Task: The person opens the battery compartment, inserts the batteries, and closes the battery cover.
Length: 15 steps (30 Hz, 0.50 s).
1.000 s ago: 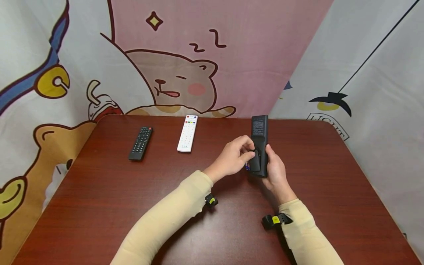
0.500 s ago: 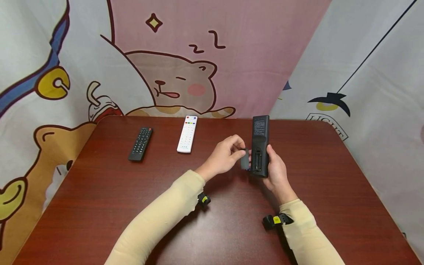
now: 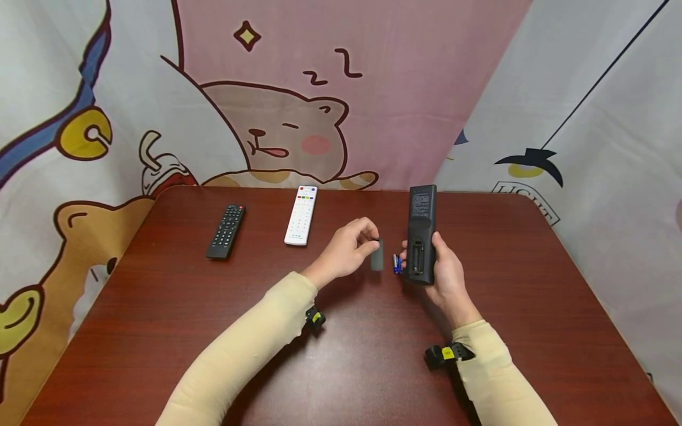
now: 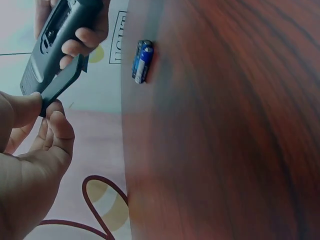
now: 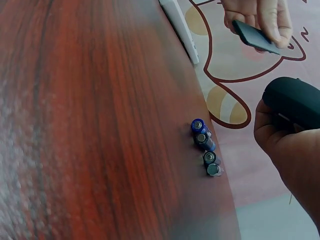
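Note:
My right hand [image 3: 449,278] grips a black remote control [image 3: 422,222] raised over the table, its back facing up. The battery compartment [image 3: 418,258] lies uncovered and no battery shows in it. To its left, my left hand [image 3: 346,251] pinches the dark battery cover [image 3: 377,257] between thumb and fingers, apart from the remote. In the left wrist view, the cover [image 4: 64,82] slants from the fingertips toward the remote. Several blue batteries [image 5: 204,140] lie on the table beneath the hands, partly hidden by the right hand in the head view.
A white remote [image 3: 301,215] lies at the back of the brown table [image 3: 341,367], left of my hands. Farther left lies a smaller black remote [image 3: 226,231], buttons up. A cartoon-printed curtain [image 3: 405,89] hangs behind the table.
The battery cover has come off the remote, and my left hand has carried it left. The compartment and the batteries on the table have come into sight. The right hand has shifted slightly right.

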Tool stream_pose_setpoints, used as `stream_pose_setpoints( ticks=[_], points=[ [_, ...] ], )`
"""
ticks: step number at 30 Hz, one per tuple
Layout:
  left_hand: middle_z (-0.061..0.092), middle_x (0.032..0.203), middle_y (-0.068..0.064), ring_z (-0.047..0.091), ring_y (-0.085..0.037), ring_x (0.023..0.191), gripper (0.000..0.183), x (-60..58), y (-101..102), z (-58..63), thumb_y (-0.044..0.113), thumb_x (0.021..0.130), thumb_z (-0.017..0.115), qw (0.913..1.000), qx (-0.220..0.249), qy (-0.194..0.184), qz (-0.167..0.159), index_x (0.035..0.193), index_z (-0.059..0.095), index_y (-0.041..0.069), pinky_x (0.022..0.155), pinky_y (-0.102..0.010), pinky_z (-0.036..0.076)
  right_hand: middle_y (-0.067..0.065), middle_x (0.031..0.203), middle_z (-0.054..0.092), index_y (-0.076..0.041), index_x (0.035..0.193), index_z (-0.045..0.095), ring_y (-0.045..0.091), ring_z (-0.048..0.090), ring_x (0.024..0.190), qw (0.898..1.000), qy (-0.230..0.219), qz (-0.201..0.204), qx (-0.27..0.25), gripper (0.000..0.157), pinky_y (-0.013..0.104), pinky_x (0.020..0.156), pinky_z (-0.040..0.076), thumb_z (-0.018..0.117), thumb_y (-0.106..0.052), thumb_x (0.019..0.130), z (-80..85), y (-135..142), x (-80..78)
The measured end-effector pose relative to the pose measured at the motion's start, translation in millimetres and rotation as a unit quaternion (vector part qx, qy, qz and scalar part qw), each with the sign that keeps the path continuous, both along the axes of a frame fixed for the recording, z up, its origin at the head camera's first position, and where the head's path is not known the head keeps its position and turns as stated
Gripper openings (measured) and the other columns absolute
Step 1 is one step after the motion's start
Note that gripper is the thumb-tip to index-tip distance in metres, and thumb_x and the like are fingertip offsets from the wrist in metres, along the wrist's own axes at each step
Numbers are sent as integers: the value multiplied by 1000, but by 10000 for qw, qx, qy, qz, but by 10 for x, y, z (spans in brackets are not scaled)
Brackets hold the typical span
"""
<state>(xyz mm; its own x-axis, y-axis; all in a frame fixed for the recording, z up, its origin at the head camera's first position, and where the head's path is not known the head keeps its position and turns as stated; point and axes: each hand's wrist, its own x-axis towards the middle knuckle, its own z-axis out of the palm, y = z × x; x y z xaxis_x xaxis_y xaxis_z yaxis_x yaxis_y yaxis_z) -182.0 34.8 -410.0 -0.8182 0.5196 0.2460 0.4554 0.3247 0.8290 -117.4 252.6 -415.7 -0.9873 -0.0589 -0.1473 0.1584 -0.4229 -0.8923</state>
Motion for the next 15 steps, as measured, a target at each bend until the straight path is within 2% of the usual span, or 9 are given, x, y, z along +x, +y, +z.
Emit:
stream_pose_setpoints(
  ticks=[15],
  points=[
    [63, 95, -8, 61, -20, 87, 9, -58, -174, -139, 4, 96, 69, 9972, -729, -165, -62, 98, 60, 6, 78, -27, 49, 5, 116, 65, -16, 160, 29, 16, 66, 93, 10000, -2, -76, -16, 57, 31, 83, 58, 26, -46, 111, -31, 66, -7]
  ],
)
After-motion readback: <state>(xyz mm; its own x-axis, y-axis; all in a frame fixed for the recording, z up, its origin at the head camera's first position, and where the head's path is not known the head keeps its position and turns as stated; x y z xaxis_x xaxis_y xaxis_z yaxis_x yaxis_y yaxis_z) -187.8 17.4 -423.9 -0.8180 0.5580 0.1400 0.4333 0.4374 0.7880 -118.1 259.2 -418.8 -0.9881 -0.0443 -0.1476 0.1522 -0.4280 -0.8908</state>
